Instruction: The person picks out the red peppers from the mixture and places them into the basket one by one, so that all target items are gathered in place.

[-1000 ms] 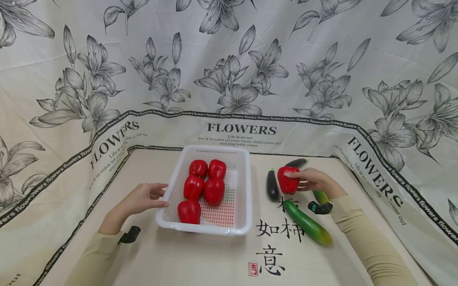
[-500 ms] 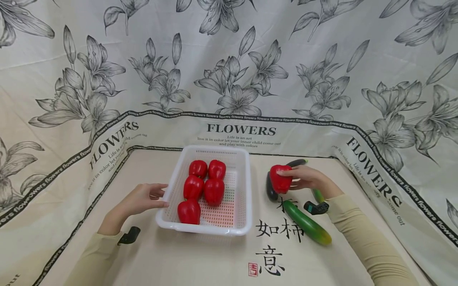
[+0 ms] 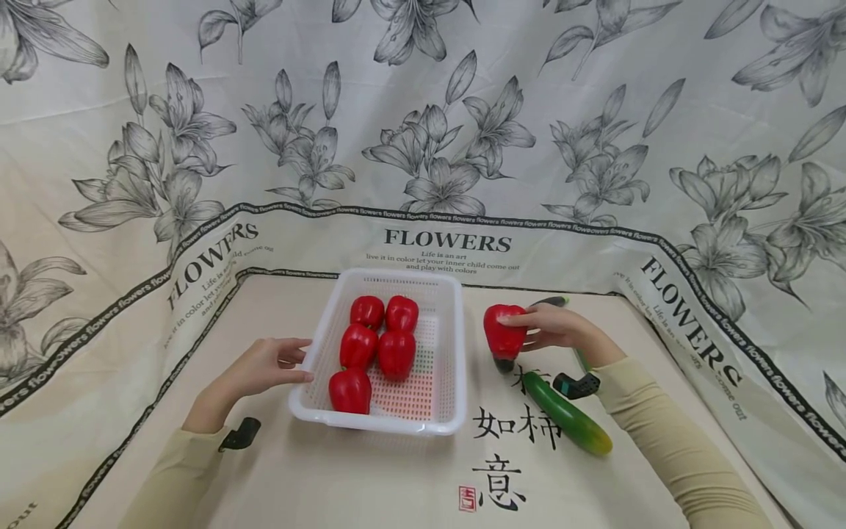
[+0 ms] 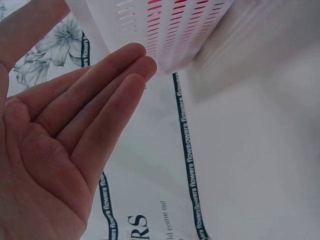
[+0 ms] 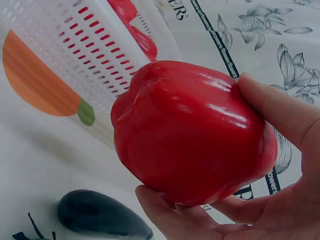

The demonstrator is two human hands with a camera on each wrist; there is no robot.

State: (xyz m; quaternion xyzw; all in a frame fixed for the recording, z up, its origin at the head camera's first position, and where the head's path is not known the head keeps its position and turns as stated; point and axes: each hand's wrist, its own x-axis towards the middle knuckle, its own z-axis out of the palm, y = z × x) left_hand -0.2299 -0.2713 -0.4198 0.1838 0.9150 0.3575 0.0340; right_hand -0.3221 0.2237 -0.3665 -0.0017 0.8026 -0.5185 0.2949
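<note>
My right hand (image 3: 555, 325) grips a red bell pepper (image 3: 504, 328) between thumb and fingers, to the right of the white basket (image 3: 457, 353). In the right wrist view the held bell pepper (image 5: 192, 132) fills the middle, with the basket's slotted wall behind it. Several more red bell peppers (image 3: 396, 354) lie inside the basket, mostly along its left half. At the basket's left side is my left hand (image 3: 271, 365), its fingertips right by the wall. The left wrist view shows that hand's fingers (image 4: 100, 100) extended and its palm holding nothing.
A dark eggplant (image 5: 100, 212) lies under the held pepper, and another eggplant (image 3: 554, 301) is partly hidden behind the right hand. A green cucumber (image 3: 568, 414) rests nearer the front. Part of another green vegetable (image 3: 581, 359) shows beside the right wrist. Flower-printed cloth (image 3: 436, 147) walls the back and sides.
My right hand has carried the bell pepper leftward toward the basket, and the pepper now covers most of the nearer eggplant in the head view. The left hand has stayed in place.
</note>
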